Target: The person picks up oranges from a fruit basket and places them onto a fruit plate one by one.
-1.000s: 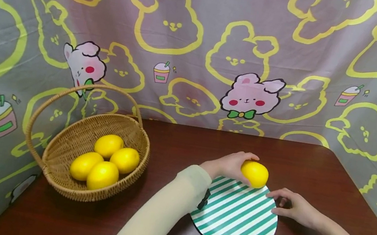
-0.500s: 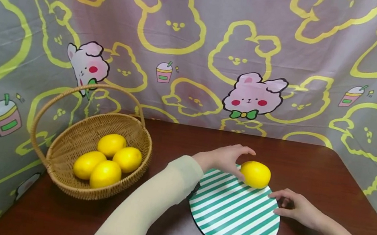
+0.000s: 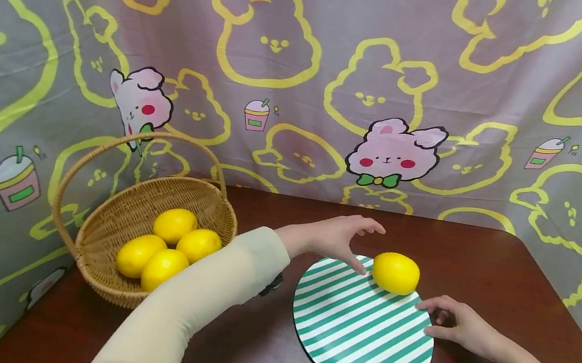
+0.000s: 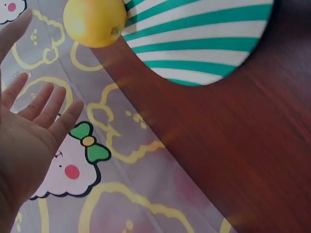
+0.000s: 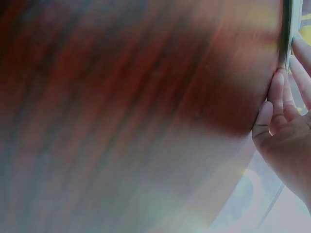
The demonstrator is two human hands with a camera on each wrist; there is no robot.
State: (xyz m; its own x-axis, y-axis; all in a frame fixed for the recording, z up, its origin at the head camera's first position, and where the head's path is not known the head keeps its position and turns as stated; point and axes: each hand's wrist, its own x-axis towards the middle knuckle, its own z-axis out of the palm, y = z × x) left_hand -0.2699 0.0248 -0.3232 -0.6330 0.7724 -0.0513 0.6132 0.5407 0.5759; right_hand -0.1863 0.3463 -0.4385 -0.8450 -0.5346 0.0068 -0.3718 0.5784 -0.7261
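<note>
A yellow lemon (image 3: 396, 273) sits on the far edge of a round board (image 3: 357, 342) with green and white stripes. To the lemon's left, my left hand (image 3: 335, 236) hovers with fingers spread and nothing in its grasp. The left wrist view has that palm (image 4: 24, 145) apart from the lemon (image 4: 95, 22). My right hand (image 3: 467, 327) stays at the board's right edge, its fingers loosely bent and fingertips right at the rim. In the right wrist view, fingertips (image 5: 276, 87) rest low by the board's rim (image 5: 287, 34).
A wicker basket (image 3: 114, 211) with a tall handle stands on the left of the brown table (image 3: 243, 350), holding several lemons (image 3: 175, 226). My left forearm (image 3: 200, 299) overlaps its right side in the head view. A patterned curtain (image 3: 305, 83) surrounds the table's back and sides.
My left hand has let go of the lemon and drawn back to the left, its fingers spreading. The lemon stays on the board, and my right hand holds its place at the rim.
</note>
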